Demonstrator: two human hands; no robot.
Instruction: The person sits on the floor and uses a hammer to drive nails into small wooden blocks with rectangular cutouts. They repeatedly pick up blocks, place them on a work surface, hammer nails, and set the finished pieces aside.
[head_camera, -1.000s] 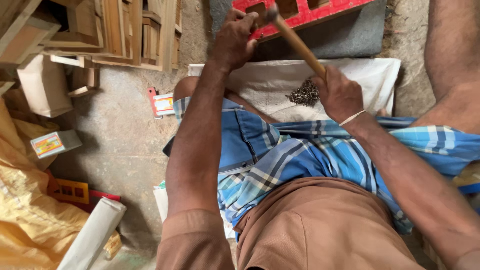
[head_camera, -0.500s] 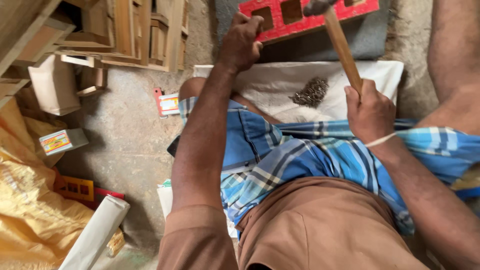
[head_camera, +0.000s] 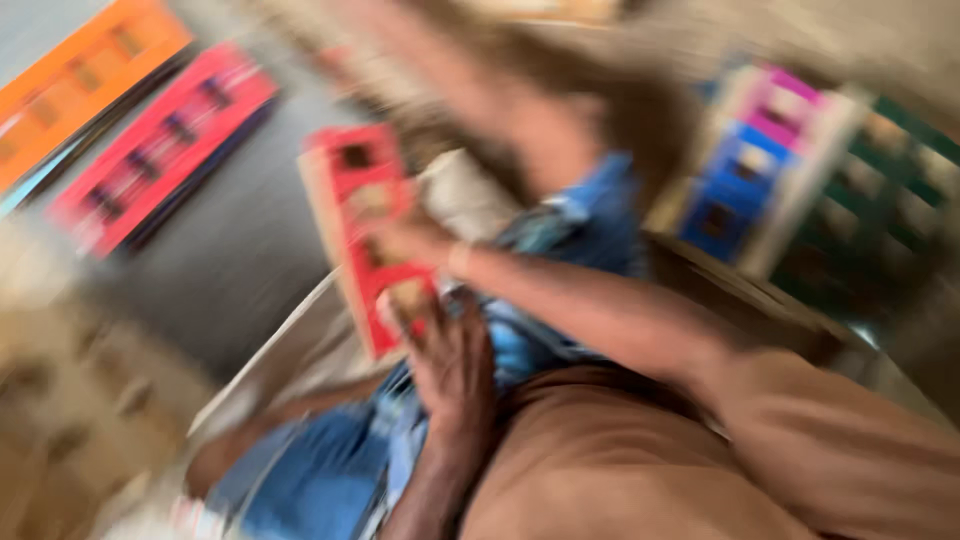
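Although heavy motion blur smears every edge, both hands can be made out on a red frame (head_camera: 365, 240) with small square openings, which lies across the person's lap over the blue checked cloth (head_camera: 520, 340). Compared with half a second earlier, the view has swung sharply: the frame, which then lay flat at the top of the picture beyond a white sheet, now sits just in front of the body, tilted lengthwise. The left hand (head_camera: 450, 365) is at the frame's near end, fingers curled about its lower edge, apparently holding it. The right hand (head_camera: 405, 240), reaching across with a pale band at the wrist, rests on the frame's middle; whether it grips or only presses cannot be told through the blur. The wooden-handled tool that this hand held raised earlier cannot be found now. This suggests, as a judgement, that striking has paused and the frame is being repositioned. On the grey floor (head_camera: 230, 250) to the left lie a pink frame (head_camera: 160, 160) and an orange frame (head_camera: 85, 90), side by side; a stack of coloured frames (head_camera: 760, 160) stands at right.
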